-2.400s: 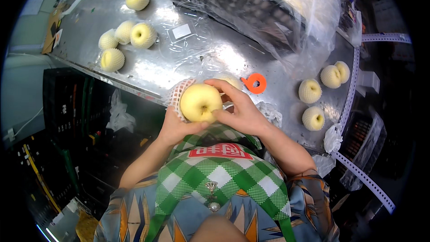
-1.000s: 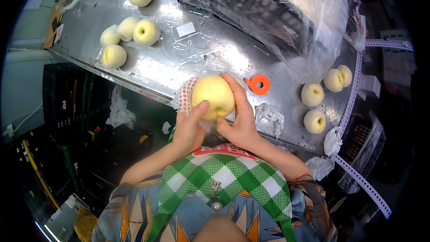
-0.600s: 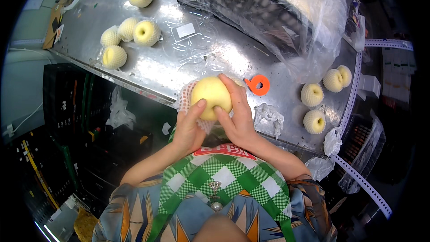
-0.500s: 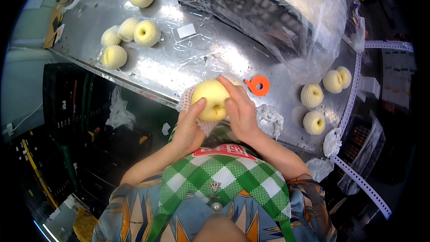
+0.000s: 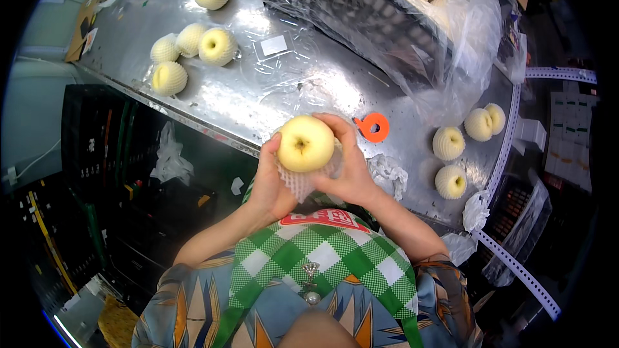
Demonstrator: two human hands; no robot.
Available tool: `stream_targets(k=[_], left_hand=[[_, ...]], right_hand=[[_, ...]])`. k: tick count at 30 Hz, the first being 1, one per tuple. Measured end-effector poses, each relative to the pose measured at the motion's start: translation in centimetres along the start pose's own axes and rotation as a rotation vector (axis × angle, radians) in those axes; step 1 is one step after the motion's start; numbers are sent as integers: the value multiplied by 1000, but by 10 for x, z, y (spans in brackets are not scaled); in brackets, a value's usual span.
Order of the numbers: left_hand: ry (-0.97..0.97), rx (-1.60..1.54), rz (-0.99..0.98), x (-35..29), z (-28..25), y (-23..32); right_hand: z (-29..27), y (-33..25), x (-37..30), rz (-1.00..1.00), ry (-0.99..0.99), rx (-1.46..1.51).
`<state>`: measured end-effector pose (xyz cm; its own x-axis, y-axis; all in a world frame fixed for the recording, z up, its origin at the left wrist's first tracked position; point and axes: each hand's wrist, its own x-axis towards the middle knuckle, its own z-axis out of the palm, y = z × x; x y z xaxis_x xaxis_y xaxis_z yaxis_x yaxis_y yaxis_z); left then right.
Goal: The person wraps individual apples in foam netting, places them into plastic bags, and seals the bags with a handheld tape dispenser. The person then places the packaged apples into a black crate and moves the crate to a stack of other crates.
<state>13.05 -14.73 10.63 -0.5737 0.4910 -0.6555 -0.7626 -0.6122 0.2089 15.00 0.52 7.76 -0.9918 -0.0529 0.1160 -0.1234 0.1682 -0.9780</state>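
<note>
A yellow apple (image 5: 305, 144) sits between my two hands just off the table's near edge, its dimpled end turned up. My left hand (image 5: 265, 183) cups it from the left, thumb against its side. On the other side, my right hand (image 5: 351, 166) curves round the apple, fingers at its far side and thumb low near the net. A pale foam net (image 5: 298, 183) is bunched under the apple, partly hidden by my hands. An orange tape dispenser or ring-shaped cutter (image 5: 374, 127) lies on the metal table (image 5: 238, 106) beyond my right hand.
Netted apples lie at the far left (image 5: 217, 46) and right (image 5: 449, 143). A plastic-lined crate (image 5: 361, 19) of fruit stands at the back. A clear plastic tray (image 5: 274, 45) lies in front of it. Crumpled plastic (image 5: 387, 177) rests near the front edge. Dark crates (image 5: 97, 135) stand below left.
The apple has turned in my hands, so its dimple now faces up more. My right thumb has slid down off its front toward the net. The table things shifted slightly in view.
</note>
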Motion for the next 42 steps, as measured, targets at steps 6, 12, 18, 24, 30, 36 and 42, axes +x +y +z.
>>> stream_targets(k=[6, 12, 18, 24, 30, 36, 42], left_hand=[[-23, 563, 186, 10, -27, 2], [-240, 186, 74, 5, -31, 12], [-243, -142, -48, 6, -38, 15], [-191, 231, 121, -2, -40, 13], [-33, 452, 204, -9, -20, 15], [-278, 1148, 642, -13, -21, 18], [-217, 476, 307, -10, -35, 19]], right_hand=[[-22, -25, 18, -168, -148, -412], [-24, -28, 12, 8, -64, 17], [-17, -33, 18, -363, -123, -183], [-6, -16, 9, -455, -153, -164], [2, -10, -4, -155, -10, 215], [-5, -8, -5, 350, 3, 415], [-13, -15, -8, 82, -123, 204]])
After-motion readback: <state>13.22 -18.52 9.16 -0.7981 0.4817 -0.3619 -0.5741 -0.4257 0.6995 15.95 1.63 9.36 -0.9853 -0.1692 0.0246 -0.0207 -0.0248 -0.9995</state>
